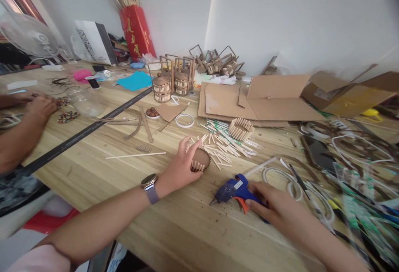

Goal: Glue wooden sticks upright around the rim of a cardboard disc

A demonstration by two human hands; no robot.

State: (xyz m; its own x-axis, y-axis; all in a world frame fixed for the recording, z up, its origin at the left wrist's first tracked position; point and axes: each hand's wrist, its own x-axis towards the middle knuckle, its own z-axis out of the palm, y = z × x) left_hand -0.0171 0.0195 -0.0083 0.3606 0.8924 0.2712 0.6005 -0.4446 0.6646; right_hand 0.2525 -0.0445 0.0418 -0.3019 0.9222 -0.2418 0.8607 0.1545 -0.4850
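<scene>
My left hand (183,166) curls around a small round brown base (202,159) with short wooden sticks standing along part of its rim; thumb and fingers touch its edge and hide its left side. The handle of a blue hot glue gun (232,189) with an orange trigger is in my right hand (271,203). Its nozzle points left, just over the tabletop. Behind the base lies a loose pile of short wooden sticks (222,149). A similar ring of sticks (241,129) sits at the far edge of that pile.
Small wooden buckets with handles (162,89) stand at the back, left of cardboard sheets (224,101). Coiled white tubing (282,178) and a dark phone (318,151) lie at right. Another person's hands (42,105) work at far left, near a clear jar (84,101).
</scene>
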